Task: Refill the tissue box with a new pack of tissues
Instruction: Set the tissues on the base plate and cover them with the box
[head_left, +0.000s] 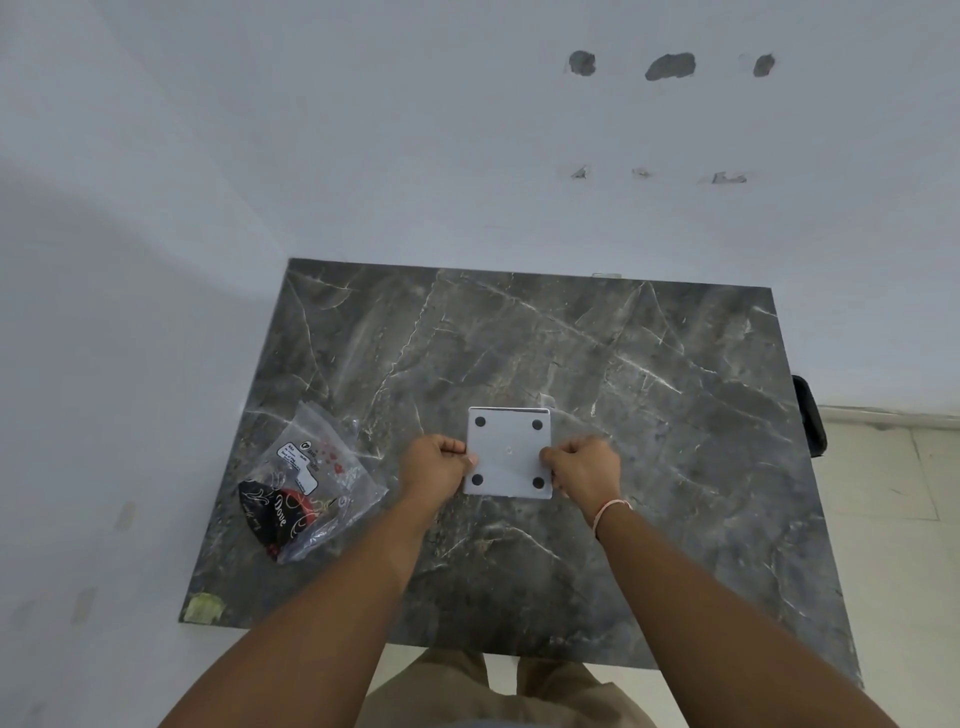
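A square white tissue box (508, 453) lies upside down on the dark marble table (649, 415), its flat base with black rubber feet at the corners facing up. My left hand (435, 467) grips the box's left edge, thumb on the base. My right hand (584, 467) grips the right edge the same way. Left of the box lies a crumpled clear plastic pack (306, 480) with printed labels and a black and red item inside; whether it holds tissues I cannot tell.
White walls border the table at the back and left. A black object (810, 415) sits off the table's right edge over a pale tiled floor. A yellowish tape patch (205, 607) marks the near left corner.
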